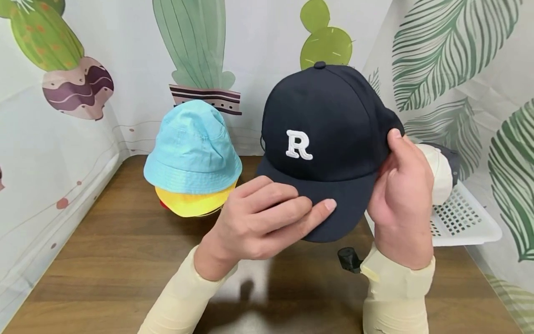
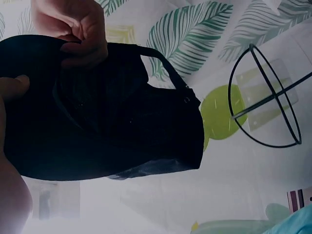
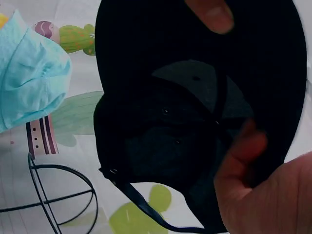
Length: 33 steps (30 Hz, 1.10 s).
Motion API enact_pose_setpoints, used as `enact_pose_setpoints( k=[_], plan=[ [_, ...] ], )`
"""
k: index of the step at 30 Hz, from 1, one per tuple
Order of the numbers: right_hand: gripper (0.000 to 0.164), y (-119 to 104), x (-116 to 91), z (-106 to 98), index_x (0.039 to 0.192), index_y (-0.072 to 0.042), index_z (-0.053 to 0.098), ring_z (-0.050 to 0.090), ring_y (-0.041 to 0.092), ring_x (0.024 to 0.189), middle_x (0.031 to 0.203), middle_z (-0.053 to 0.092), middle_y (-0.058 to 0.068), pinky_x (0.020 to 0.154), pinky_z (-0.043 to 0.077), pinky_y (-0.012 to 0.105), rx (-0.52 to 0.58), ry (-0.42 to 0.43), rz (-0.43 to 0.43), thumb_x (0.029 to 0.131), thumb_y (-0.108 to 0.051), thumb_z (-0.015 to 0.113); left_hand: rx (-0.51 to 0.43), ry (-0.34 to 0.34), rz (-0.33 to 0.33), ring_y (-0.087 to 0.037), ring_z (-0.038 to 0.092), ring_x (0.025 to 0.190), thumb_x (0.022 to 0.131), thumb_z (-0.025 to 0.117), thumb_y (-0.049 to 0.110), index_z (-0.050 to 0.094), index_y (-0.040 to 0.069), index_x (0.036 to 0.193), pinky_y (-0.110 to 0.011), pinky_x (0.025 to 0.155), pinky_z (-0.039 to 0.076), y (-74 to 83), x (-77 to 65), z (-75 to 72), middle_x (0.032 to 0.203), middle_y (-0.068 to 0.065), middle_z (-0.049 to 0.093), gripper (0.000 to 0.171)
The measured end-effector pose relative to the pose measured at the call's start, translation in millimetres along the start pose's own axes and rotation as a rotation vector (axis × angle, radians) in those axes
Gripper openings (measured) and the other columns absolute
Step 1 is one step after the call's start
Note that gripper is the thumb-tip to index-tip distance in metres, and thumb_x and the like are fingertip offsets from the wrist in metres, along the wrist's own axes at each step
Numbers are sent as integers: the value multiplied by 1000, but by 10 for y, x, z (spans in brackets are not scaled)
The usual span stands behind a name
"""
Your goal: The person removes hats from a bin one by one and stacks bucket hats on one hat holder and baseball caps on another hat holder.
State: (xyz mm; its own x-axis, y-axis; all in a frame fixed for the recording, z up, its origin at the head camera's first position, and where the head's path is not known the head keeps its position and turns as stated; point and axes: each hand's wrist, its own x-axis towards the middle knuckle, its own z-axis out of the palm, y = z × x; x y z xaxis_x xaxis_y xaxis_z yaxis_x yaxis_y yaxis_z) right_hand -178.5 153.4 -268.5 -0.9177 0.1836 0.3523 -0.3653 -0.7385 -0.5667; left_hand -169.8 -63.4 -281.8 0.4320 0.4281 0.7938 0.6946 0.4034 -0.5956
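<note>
A dark navy baseball cap (image 1: 329,116) with a white letter R on its front is held up over the table, its brim tilted down. My left hand (image 1: 267,222) pinches the brim, fingers on top; its thumb shows on the brim's underside in the right wrist view. On the other side, my right hand (image 1: 402,195) grips the crown's edge, with the thumb outside and fingers inside the cap. The cap's dark inside (image 3: 161,131) and back strap (image 3: 146,209) appear in the right wrist view.
A light blue bucket hat (image 1: 192,148) sits over a yellow hat (image 1: 196,202) at left. A black wire hat stand (image 2: 268,97) is behind the cap. At right, a white plastic basket (image 1: 479,222) holds a white and dark cap (image 1: 442,174). The wooden table (image 1: 92,269) meets printed curtains.
</note>
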Motion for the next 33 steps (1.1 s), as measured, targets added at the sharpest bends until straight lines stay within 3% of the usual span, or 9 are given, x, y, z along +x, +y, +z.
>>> enact_pose_setpoints(
  k=[2, 4, 10, 13, 16, 19, 23, 28, 33],
  plan=[
    [35, 19, -9, 21, 140, 9, 56, 55, 23, 133, 147, 56, 14, 118, 39, 34, -32, 71, -11, 111, -11, 51, 11, -9, 26, -11, 57, 73, 87, 83, 7, 83, 8, 111, -20, 61, 41, 27, 1, 26, 84, 4, 63, 24],
    [37, 35, -21, 39, 142, 2, 61, 56, 20, 133, 149, 57, 10, 116, 41, 31, -143, 158, -24, 111, -16, 55, 13, -18, 45, -10, 57, 73, 88, 82, 9, 83, 8, 110, -20, 60, 40, 54, -5, 54, 84, 5, 63, 22],
    [31, 79, -13, 46, 124, -7, 75, 63, 20, 112, 118, 70, 7, 95, 51, 25, -488, 337, -131, 110, -29, 58, -55, -72, 56, -12, 62, 78, 91, 78, 12, 83, 13, 108, -22, 63, 44, 101, -50, 103, 91, 4, 69, 18],
    [31, 100, 8, 39, 121, -5, 76, 65, 21, 104, 111, 72, 9, 92, 52, 27, -505, 318, -213, 112, -27, 55, -157, -143, 4, -16, 65, 88, 96, 74, 20, 82, 15, 111, -26, 72, 49, 102, -78, 94, 100, 1, 72, 18],
    [31, 118, 24, 39, 120, -3, 75, 67, 20, 100, 110, 73, 11, 91, 53, 28, -439, 285, -265, 112, -23, 54, -263, -194, -79, -18, 64, 95, 95, 75, 36, 81, 17, 110, -30, 78, 50, 97, -72, 82, 104, 1, 73, 25],
    [30, 123, 34, 49, 119, -1, 75, 68, 20, 99, 109, 74, 12, 90, 53, 28, -386, 259, -294, 113, -20, 52, -371, -200, -172, -18, 63, 95, 89, 80, 45, 80, 16, 106, -31, 77, 48, 77, -49, 70, 101, 1, 71, 34],
    [30, 119, 44, 50, 117, 1, 74, 68, 20, 98, 109, 74, 14, 90, 53, 28, -338, 243, -316, 113, -17, 50, -453, -128, -352, -21, 63, 91, 96, 73, 45, 77, 12, 100, -36, 76, 46, 14, -39, 65, 96, -1, 69, 34],
    [32, 127, 66, 23, 112, 0, 75, 69, 18, 93, 103, 75, 9, 87, 54, 29, -387, 222, -393, 113, -17, 47, -417, -4, -682, -24, 60, 89, 101, 63, 29, 70, 7, 92, -40, 81, 43, -66, -82, 82, 90, -5, 67, 25],
    [33, 126, 67, 24, 111, -1, 74, 69, 18, 93, 103, 75, 9, 87, 54, 29, -412, 213, -398, 114, -18, 47, -367, -18, -1048, -19, 55, 89, 100, 64, 22, 64, 4, 96, -35, 80, 45, -125, -218, 102, 92, -4, 63, 19]
  ],
)
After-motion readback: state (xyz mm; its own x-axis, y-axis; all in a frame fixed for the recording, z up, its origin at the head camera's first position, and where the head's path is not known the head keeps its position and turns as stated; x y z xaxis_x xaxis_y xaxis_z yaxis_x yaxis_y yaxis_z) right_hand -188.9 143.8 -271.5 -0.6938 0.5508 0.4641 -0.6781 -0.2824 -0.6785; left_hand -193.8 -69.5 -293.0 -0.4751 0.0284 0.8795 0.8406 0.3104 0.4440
